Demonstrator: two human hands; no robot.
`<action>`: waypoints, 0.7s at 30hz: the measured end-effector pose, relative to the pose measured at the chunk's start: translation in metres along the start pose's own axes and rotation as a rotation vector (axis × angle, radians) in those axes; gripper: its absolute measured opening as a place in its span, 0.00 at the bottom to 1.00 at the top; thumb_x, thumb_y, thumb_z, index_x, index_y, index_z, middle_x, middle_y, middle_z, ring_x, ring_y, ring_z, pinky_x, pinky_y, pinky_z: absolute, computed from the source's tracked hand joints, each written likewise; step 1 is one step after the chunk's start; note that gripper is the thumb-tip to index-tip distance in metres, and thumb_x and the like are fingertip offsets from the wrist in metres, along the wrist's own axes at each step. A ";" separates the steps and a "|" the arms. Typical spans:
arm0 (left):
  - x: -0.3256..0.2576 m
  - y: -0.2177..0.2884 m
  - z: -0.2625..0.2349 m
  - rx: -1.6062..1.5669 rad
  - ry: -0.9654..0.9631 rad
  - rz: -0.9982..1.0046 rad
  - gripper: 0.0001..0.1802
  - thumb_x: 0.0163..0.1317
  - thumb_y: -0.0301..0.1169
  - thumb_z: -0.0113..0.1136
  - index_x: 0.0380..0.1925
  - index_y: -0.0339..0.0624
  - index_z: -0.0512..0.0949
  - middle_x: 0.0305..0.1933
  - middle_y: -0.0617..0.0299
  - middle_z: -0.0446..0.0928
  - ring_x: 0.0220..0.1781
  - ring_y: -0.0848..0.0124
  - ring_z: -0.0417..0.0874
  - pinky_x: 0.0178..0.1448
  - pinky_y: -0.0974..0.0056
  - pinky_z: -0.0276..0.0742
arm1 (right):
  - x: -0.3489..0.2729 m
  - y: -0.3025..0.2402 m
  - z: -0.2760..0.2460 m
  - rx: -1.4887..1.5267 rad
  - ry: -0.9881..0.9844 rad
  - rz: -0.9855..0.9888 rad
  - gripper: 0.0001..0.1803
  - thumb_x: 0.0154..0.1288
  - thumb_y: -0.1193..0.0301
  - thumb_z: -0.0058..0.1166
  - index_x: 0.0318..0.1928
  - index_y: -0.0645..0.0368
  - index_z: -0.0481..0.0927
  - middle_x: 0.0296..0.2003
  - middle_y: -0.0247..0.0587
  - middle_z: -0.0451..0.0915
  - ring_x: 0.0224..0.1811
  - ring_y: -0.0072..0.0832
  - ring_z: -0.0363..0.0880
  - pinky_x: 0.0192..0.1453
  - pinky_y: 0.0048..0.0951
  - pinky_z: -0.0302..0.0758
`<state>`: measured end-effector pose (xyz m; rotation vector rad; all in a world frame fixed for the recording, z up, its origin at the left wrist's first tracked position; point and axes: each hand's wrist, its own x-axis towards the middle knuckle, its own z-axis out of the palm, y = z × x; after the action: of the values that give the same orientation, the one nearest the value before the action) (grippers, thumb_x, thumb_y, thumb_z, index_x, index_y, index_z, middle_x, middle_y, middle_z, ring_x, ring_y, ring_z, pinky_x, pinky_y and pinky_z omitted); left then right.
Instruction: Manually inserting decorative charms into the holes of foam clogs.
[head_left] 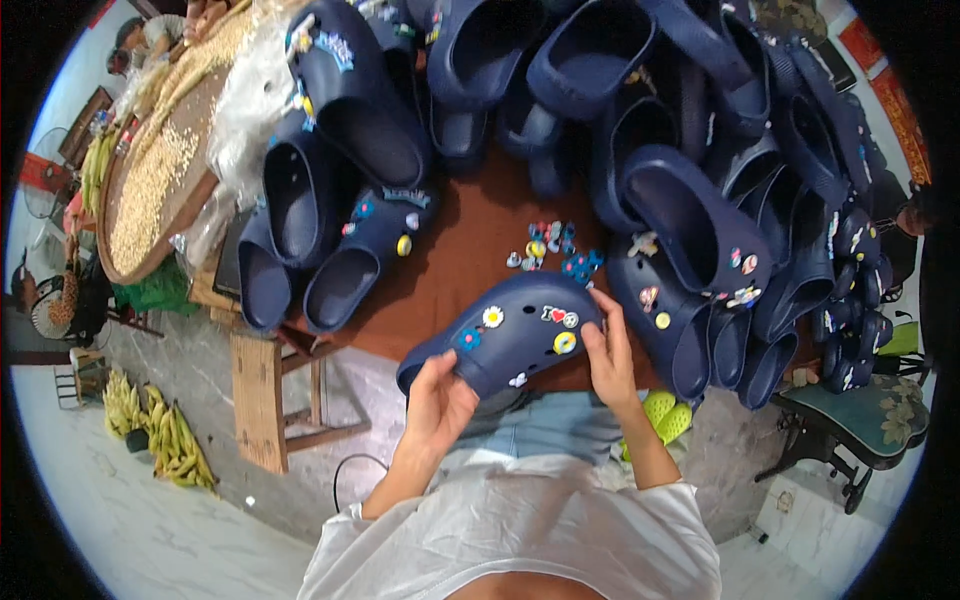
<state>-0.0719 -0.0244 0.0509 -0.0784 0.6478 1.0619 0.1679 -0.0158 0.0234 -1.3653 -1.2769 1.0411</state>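
A navy blue foam clog is held between my two hands above the near edge of the table. Its upper carries several charms, among them a white daisy, a blue flower and a yellow ring shape, and some bare holes show. My left hand grips the heel end, thumb on top. At the toe end, my right hand has its thumb on the upper and its fingers along the far side. Just beyond the clog, a small heap of loose shoe charms lies on the brown tabletop.
More navy clogs are piled at the back and right, others at the left. A wooden stool stands left of the table, below a round tray of pale kernels. Corn cobs lie on the floor; a dark padded chair is at right.
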 end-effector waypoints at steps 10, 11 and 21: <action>-0.009 -0.008 0.020 0.537 0.019 0.201 0.24 0.64 0.27 0.57 0.61 0.36 0.70 0.63 0.57 0.76 0.65 0.66 0.74 0.71 0.58 0.64 | 0.034 -0.012 -0.003 0.168 -0.065 -0.052 0.30 0.76 0.61 0.50 0.69 0.63 0.61 0.60 0.46 0.71 0.58 0.28 0.73 0.57 0.29 0.74; -0.008 -0.007 0.022 0.508 0.028 0.196 0.24 0.64 0.26 0.57 0.61 0.35 0.70 0.63 0.57 0.75 0.65 0.67 0.75 0.70 0.58 0.65 | 0.035 -0.013 -0.003 0.194 -0.054 -0.082 0.30 0.77 0.61 0.49 0.70 0.63 0.60 0.60 0.47 0.70 0.59 0.29 0.72 0.58 0.30 0.74; -0.003 0.003 0.042 0.291 -0.081 0.257 0.22 0.69 0.35 0.58 0.59 0.38 0.70 0.60 0.60 0.77 0.62 0.71 0.75 0.63 0.61 0.70 | -0.019 -0.010 0.043 0.182 -0.221 0.017 0.28 0.70 0.67 0.52 0.65 0.64 0.62 0.53 0.43 0.70 0.49 0.28 0.73 0.53 0.29 0.73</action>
<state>-0.0560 -0.0106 0.0876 0.3063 0.7458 1.1991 0.1229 -0.0305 0.0252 -1.1490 -1.2960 1.3152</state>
